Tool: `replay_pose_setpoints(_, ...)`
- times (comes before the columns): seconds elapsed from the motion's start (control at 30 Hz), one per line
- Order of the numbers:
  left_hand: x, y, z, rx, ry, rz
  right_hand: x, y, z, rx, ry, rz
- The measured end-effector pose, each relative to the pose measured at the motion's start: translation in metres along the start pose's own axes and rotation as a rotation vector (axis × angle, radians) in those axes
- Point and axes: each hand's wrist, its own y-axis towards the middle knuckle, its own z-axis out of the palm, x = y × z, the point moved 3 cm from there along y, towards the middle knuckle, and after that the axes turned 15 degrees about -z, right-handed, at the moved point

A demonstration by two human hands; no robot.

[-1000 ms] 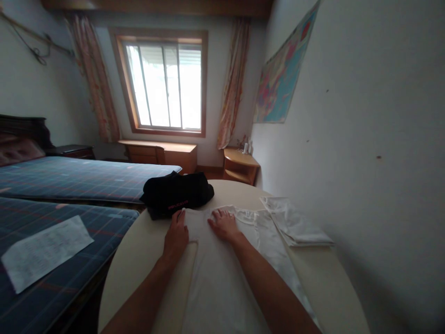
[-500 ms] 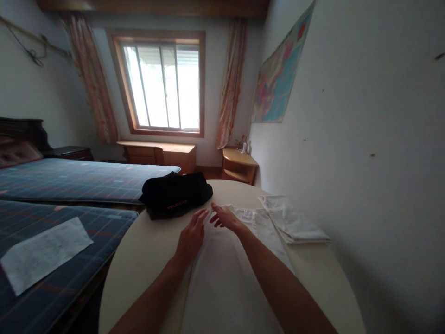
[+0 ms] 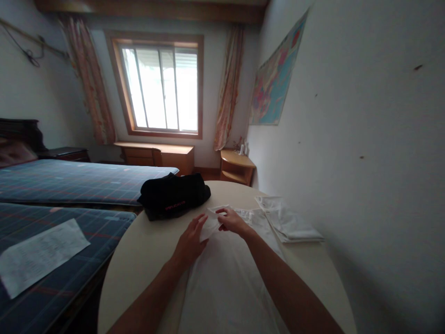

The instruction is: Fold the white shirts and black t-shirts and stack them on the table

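Note:
A white garment (image 3: pixel 229 278) with a gathered band at its far end lies lengthwise over the round table (image 3: pixel 128 260). My right hand (image 3: pixel 232 221) pinches the cloth near the far left corner, where a small flap stands up. Against the left edge of that flap rests my left hand (image 3: pixel 192 236), its thumb and fingers apart with cloth between them. A folded white cloth (image 3: pixel 292 222) lies to the right of the garment. Beyond my left hand sits a black fabric item (image 3: pixel 174 195) with small red lettering.
On the left are two beds with plaid mattresses (image 3: pixel 86 178), a sheet of paper (image 3: pixel 45 255) on the nearer one. A white wall (image 3: pixel 375 199) runs along the right. A wooden desk (image 3: pixel 174 150) and a corner shelf (image 3: pixel 236 160) stand beneath the window.
My right hand has moved slightly right and closed on the garment's corner, lifting a flap of cloth. My left hand has spread its thumb from its fingers beside it. The view has shifted slightly.

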Motion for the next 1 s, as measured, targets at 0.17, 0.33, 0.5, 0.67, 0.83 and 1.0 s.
replay_pose_setpoints(0.17,0.016,-0.008,-0.001,0.112,0.084,-0.092,-0.013,-0.012,-0.017,-0.004,-0.091,0.010)
replay_pose_setpoints(0.33,0.019,-0.009,-0.003,0.173,0.107,-0.227,-0.033,-0.018,-0.017,0.014,-0.164,0.069)
replay_pose_setpoints(0.5,0.014,-0.006,-0.010,0.152,0.113,-0.332,-0.039,-0.018,-0.010,0.042,-0.184,0.060)
replay_pose_setpoints(0.67,0.014,-0.006,-0.014,0.164,0.207,-0.408,-0.035,-0.019,-0.013,0.040,-0.272,0.068)
replay_pose_setpoints(0.83,0.014,-0.007,-0.015,0.150,0.227,-0.413,-0.012,-0.034,-0.011,-0.103,-0.635,-0.054)
replay_pose_setpoints(1.0,0.014,-0.006,-0.015,0.141,0.225,-0.397,0.018,-0.055,0.029,0.038,-0.936,-0.407)
